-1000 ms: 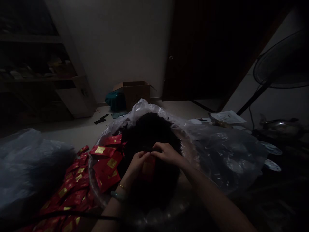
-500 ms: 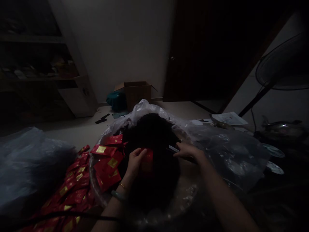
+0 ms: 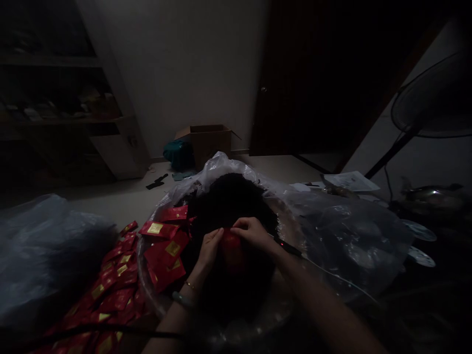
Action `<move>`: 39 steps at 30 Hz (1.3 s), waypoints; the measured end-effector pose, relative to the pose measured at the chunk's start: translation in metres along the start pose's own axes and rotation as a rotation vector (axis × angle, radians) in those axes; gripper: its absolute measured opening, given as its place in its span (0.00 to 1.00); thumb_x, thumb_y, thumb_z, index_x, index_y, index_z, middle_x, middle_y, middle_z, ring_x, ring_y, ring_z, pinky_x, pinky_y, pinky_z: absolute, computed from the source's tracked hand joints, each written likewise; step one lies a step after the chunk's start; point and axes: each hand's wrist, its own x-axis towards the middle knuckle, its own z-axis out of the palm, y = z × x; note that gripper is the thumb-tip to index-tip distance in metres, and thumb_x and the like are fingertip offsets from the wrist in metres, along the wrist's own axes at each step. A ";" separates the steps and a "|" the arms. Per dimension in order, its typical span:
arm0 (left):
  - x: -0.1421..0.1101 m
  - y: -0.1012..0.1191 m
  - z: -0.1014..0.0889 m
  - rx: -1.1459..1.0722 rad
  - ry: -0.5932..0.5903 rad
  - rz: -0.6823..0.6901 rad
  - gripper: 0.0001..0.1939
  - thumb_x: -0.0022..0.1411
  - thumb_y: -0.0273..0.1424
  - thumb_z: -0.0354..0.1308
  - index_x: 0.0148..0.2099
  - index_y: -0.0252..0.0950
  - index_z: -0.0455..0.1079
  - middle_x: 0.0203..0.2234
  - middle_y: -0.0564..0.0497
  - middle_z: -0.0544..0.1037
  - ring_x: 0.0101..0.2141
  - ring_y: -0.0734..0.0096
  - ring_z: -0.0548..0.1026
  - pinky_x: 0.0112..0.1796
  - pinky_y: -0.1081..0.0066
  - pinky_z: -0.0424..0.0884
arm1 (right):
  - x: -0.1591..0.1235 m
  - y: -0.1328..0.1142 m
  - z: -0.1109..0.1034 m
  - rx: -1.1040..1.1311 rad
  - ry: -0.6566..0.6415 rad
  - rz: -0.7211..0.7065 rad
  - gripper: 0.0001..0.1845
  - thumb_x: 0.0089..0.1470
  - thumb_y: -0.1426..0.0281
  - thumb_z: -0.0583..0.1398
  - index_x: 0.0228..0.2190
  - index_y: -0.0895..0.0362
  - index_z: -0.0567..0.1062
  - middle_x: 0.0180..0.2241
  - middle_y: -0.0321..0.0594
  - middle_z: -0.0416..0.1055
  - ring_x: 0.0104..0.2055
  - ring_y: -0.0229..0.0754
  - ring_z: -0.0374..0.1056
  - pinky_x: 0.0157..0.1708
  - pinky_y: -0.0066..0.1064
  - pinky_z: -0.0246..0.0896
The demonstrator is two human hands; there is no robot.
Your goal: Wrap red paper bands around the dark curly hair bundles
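Observation:
My left hand [image 3: 211, 246], with a bracelet and a bangle at the wrist, pinches the top left corner of a small red packet [image 3: 233, 250]. At the packet's top right, the fingers of my right hand [image 3: 250, 231] are closed on the same upper edge. The packet hangs over a heap of black loose material [image 3: 236, 191], too dark to make out, in a wide round container lined with clear plastic [image 3: 217, 160]. Beside my right wrist lies a slim dark device [image 3: 289, 247] with a red light and a pale cord. Several red packets with gold labels [image 3: 164, 263] lie on the heap's left side.
More red packets [image 3: 114, 290] are piled at the lower left, by a large clear plastic bag [image 3: 47, 246]. Another plastic sheet [image 3: 354, 236] spreads at the right. Beyond stand an open cardboard box [image 3: 212, 142] and a fan [image 3: 435, 103]. A dark cord [image 3: 121, 326] crosses the lower left.
My right hand has moved left from the container's right side, where it held a thin pale-ended tool, to the packet's top edge. My left hand still holds the packet.

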 end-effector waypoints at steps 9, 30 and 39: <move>0.006 -0.001 -0.009 0.621 -0.039 -0.061 0.18 0.57 0.33 0.45 0.40 0.35 0.76 0.35 0.47 0.80 0.34 0.65 0.75 0.37 0.68 0.67 | -0.007 -0.002 -0.064 -0.242 -0.213 0.200 0.08 0.46 0.71 0.57 0.27 0.61 0.76 0.22 0.37 0.71 0.21 0.35 0.64 0.20 0.24 0.55; 0.003 0.032 -0.064 1.826 0.417 -0.316 0.19 0.61 0.23 0.40 0.47 0.31 0.70 0.43 0.33 0.72 0.44 0.49 0.69 0.39 0.58 0.60 | -0.033 -0.039 -0.056 0.078 -0.110 -0.061 0.23 0.50 0.65 0.60 0.48 0.54 0.68 0.41 0.43 0.72 0.42 0.44 0.70 0.42 0.39 0.68; 0.008 0.022 -0.065 1.773 0.422 -0.361 0.18 0.61 0.24 0.41 0.52 0.29 0.64 0.42 0.31 0.69 0.40 0.51 0.73 0.36 0.61 0.64 | -0.027 -0.036 -0.050 -0.078 -0.256 -0.043 0.20 0.49 0.68 0.59 0.46 0.56 0.70 0.40 0.42 0.74 0.42 0.44 0.71 0.44 0.38 0.65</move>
